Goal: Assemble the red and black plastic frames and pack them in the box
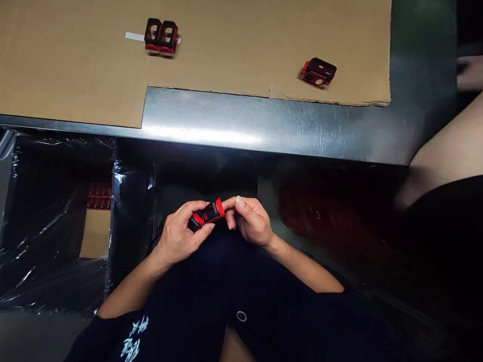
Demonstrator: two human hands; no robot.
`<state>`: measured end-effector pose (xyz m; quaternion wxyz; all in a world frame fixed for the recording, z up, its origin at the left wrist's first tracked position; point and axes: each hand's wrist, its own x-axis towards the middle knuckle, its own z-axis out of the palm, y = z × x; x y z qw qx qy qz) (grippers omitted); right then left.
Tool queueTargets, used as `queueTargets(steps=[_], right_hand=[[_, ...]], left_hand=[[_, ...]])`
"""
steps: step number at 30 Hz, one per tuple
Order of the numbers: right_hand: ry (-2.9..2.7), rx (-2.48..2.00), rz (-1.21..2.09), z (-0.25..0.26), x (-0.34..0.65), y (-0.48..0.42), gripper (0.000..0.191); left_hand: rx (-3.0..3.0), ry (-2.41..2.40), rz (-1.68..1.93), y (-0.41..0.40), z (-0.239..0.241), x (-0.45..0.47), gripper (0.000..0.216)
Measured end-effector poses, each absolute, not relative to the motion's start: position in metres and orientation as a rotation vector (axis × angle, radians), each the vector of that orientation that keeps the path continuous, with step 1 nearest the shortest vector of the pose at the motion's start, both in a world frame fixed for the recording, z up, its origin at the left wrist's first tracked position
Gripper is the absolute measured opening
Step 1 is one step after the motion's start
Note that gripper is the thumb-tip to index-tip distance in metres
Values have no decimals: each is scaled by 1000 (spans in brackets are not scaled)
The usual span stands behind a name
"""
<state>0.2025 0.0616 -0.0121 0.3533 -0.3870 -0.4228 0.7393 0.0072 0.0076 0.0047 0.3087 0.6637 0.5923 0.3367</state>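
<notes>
Over my lap, my left hand (181,229) is closed around a small red and black plastic frame part (212,211), thumb on one side and fingers on the other. At the part's right end is my right hand (251,218), its index finger reaching to the red edge and its thumb near that fingertip. Whether the right hand pinches anything small there I cannot make out. On the cardboard (234,45) above stand two similar red and black frames (161,36) side by side, and a single one (319,73) lies farther right.
A metal table edge (226,118) runs in front of me under the cardboard. Down on the left, a plastic-lined box (116,181) holds rows of red parts (99,196) and a cardboard piece. Reddish wrapped material (320,211) lies dimly at right. Another person's arm (449,130) rests near the table's right corner.
</notes>
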Motion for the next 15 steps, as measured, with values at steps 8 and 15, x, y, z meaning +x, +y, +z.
queueTargets(steps=[8,15], right_hand=[[-1130,-972,1975,5,203,62,32],[-1420,-943,1687,5,200,59,18]], left_hand=[[1919,1424,1065,15,-2,3,42],[1429,1453,1012,17,5,-1,42]])
